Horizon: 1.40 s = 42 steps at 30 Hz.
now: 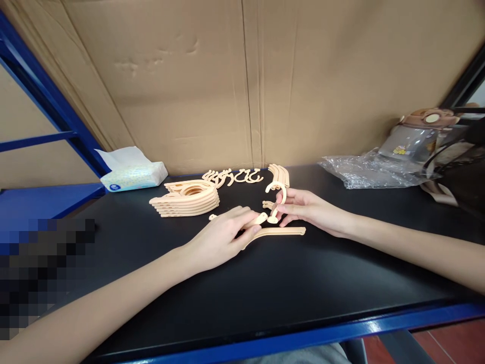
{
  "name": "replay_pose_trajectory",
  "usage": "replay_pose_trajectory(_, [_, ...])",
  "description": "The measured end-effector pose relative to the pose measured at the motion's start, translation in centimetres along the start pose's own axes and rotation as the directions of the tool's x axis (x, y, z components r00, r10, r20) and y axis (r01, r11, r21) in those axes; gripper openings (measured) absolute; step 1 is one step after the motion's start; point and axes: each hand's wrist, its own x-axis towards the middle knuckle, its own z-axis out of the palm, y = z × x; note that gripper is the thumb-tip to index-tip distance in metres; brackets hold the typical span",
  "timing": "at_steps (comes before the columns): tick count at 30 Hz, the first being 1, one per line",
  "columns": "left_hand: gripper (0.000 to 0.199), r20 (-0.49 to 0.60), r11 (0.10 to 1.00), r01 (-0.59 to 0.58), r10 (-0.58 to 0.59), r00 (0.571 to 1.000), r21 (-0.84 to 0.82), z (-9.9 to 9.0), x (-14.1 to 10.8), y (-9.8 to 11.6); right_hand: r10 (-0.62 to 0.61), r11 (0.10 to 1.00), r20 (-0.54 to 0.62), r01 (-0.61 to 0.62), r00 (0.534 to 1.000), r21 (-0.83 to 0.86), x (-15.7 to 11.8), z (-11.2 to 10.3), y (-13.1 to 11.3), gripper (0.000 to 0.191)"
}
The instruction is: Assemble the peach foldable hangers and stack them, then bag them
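My left hand is closed on a beige plastic hanger arm, whose rounded end with a hole sticks out past my fingertips. Between the fingers of my right hand is a beige hanger hook, held upright with its curve on top. The hook's flat base is close beside the held arm's end; whether they touch I cannot tell. Just in front of my hands, another hanger arm lies on the table, partly covered by my left hand. Behind my right fingers a small beige piece shows in part.
Stacked beige hangers lie left of centre on the black table. Several loose hooks and a group of hanger arms lie behind. A tissue pack, clear plastic bag, bottle and cardboard wall surround them.
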Motion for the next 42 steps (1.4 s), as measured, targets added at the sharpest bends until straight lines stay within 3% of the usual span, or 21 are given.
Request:
replay_pose_trajectory(7, [0.019, 0.024, 0.995, -0.066, 0.065, 0.998, 0.072, -0.1, -0.1, 0.1, 0.02, 0.994, -0.066, -0.013, 0.998, 0.106, 0.1, 0.0, 0.2, 0.032])
replay_pose_trajectory(14, [0.023, 0.003, 0.988, -0.08, 0.08, 0.997, 0.132, 0.2, -0.1, -0.2, 0.038, 0.996, -0.077, -0.032, 0.996, 0.084, 0.2, 0.0, 0.1, 0.038])
replay_pose_trajectory(21, [0.025, -0.12, 0.964, -0.144, 0.174, 0.977, 0.223, 0.4, -0.2, -0.3, 0.018, 0.999, -0.123, -0.012, 0.992, 0.049, 0.1, 0.3, 0.3, 0.042])
replay_pose_trajectory(28, [0.029, -0.167, 0.959, -0.177, 0.217, 0.962, 0.222, 0.4, -0.4, 0.0, -0.037, 0.999, -0.277, 0.027, 0.96, -0.039, 0.2, 1.0, 0.0, 0.045])
replay_pose_trajectory(33, [0.03, -0.147, 0.95, -0.21, 0.247, 0.958, 0.23, 0.6, -0.2, 1.1, -0.139, 0.979, -0.192, 0.105, 0.971, -0.177, 0.1, 1.3, 0.1, 0.04])
replay_pose_trajectory(37, [0.027, -0.131, 0.972, -0.158, 0.182, 0.975, 0.174, 0.7, 0.0, 0.6, -0.177, 0.979, -0.265, 0.144, 0.948, -0.142, 0.1, 0.8, 0.2, 0.052])
replay_pose_trajectory(42, [0.028, -0.178, 0.991, 0.0, -0.023, 0.984, -0.13, 0.7, 0.1, -1.1, -0.107, 0.994, -0.313, 0.101, 0.944, -0.035, 0.3, 0.2, 0.1, 0.06])
